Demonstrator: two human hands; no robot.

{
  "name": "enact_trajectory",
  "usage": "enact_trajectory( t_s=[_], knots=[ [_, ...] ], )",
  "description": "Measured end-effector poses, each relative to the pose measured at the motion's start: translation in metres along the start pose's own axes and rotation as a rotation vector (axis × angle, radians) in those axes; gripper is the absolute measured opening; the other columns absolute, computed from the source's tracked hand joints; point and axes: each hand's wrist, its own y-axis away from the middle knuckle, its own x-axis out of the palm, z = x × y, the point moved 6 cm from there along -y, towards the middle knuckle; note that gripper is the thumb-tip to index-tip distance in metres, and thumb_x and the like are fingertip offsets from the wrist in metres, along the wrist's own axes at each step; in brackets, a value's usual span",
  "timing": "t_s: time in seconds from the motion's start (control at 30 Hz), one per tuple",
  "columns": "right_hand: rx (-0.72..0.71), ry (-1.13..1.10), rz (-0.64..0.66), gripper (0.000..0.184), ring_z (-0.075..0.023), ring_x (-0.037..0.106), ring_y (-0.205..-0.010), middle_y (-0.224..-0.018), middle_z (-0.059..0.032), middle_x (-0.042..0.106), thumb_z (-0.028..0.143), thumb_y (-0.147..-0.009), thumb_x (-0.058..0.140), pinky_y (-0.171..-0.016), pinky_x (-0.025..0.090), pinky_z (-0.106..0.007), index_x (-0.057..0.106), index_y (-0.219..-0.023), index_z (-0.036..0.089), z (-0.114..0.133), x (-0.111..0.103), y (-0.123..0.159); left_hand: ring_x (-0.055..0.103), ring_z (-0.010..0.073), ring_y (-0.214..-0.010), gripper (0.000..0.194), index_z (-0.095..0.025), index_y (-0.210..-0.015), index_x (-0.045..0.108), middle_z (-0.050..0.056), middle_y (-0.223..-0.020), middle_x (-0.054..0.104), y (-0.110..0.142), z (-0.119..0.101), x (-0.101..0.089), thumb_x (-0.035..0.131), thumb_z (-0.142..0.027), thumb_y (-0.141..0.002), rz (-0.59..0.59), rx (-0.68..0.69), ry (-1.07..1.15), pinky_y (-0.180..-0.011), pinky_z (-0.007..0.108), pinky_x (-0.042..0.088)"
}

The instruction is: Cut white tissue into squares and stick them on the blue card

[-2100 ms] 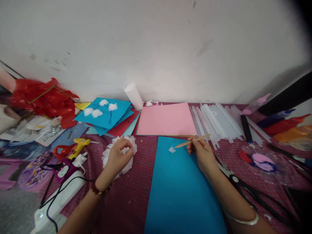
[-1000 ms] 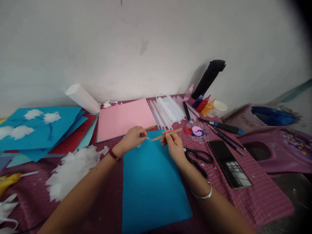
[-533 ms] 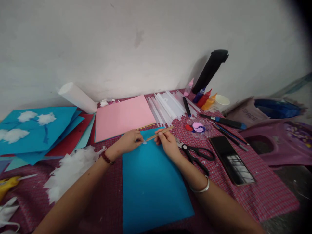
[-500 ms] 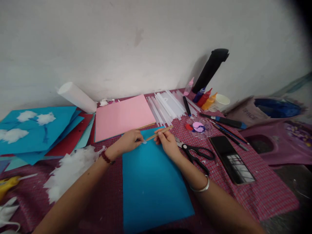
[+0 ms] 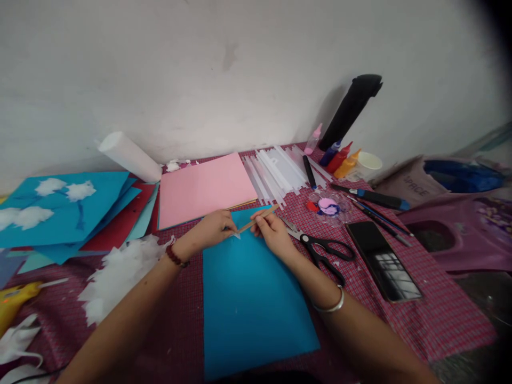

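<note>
Between the thumb and fingers of my right hand (image 5: 270, 229) is a thin tan wooden stick (image 5: 247, 226), slanting down to the left. My left hand (image 5: 218, 228) is closed in a pinch on a small whitish scrap (image 5: 237, 235) at the stick's lower end; whether it is paper or tissue I cannot tell. Both hands are over the top part of a blue sheet (image 5: 256, 304) lying on the checked cloth. Black-handled scissors (image 5: 320, 245) lie just right of my right hand. A pile of torn white tissue (image 5: 124, 272) is beside my left forearm.
Pink paper (image 5: 204, 186) and glue sticks (image 5: 276, 173) lie toward the wall. On the right are a paint palette (image 5: 328, 207), paint bottles (image 5: 340, 157), brushes (image 5: 380, 218) and a phone (image 5: 384, 261). A blue sheet with white tufts (image 5: 96, 202) and a yellow glue gun (image 5: 16, 301) are left.
The view has shifted slightly, so the table's things appear a little to the right. Both hands keep their grip, and more of the whitish scrap shows at the stick's end.
</note>
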Motion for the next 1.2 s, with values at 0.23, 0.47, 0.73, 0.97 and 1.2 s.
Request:
enact_trajectory(
  t_s=[0.23,0.47,0.73,0.97,1.2],
  knots=[
    [-0.004,0.009,0.010,0.022,-0.0148,0.053,-0.052,-0.061,0.0018,0.061,0.043,-0.084,0.055,-0.052,0.044,-0.028,0.061,-0.085,0.022,-0.002,0.001,0.000,0.059,0.0173,-0.078,0.019,-0.020,-0.093,0.067,0.004,-0.086,0.066,0.028,0.000,-0.025,0.057,-0.019,-0.078,-0.235,-0.211,0.116,-0.073,0.030,0.045],
    [0.004,0.012,0.026,0.019,-0.0148,0.054,-0.053,-0.063,0.0012,0.061,0.039,-0.085,0.053,-0.054,0.045,-0.029,0.061,-0.086,0.022,-0.001,0.003,0.002,0.057,0.0182,-0.081,0.004,-0.019,-0.077,0.059,0.003,-0.082,0.061,0.048,-0.005,0.000,0.056,-0.016,-0.077,-0.354,-0.238,0.077,-0.075,0.031,0.045],
    [0.015,0.032,0.062,0.020,-0.0157,0.057,-0.055,-0.067,-0.0004,0.065,0.039,-0.086,0.054,-0.055,0.046,-0.029,0.064,-0.089,0.022,-0.006,0.008,0.003,0.058,0.0180,-0.078,0.024,-0.018,-0.091,0.060,0.003,-0.085,0.060,0.060,0.020,0.010,0.047,-0.008,-0.074,-0.360,-0.386,0.115,-0.071,0.031,0.047],
    [0.011,0.048,0.094,0.020,-0.0170,0.058,-0.058,-0.068,-0.0015,0.067,0.039,-0.083,0.058,-0.056,0.047,-0.030,0.066,-0.087,0.022,-0.001,0.012,0.003,0.058,0.0200,-0.086,0.034,-0.018,-0.097,0.062,0.006,-0.093,0.061,0.058,0.014,0.012,0.049,-0.006,-0.068,-0.337,-0.322,0.141,-0.078,0.033,0.047],
    [0.013,0.013,-0.017,0.022,-0.0153,0.055,-0.053,-0.060,0.0016,0.061,0.041,-0.089,0.049,-0.052,0.042,-0.027,0.060,-0.086,0.022,0.000,-0.003,0.003,0.059,0.0167,-0.078,0.034,-0.019,-0.098,0.062,0.003,-0.086,0.062,0.060,0.023,0.014,0.048,-0.008,-0.069,-0.401,-0.357,0.259,-0.072,0.030,0.048]
  ],
)
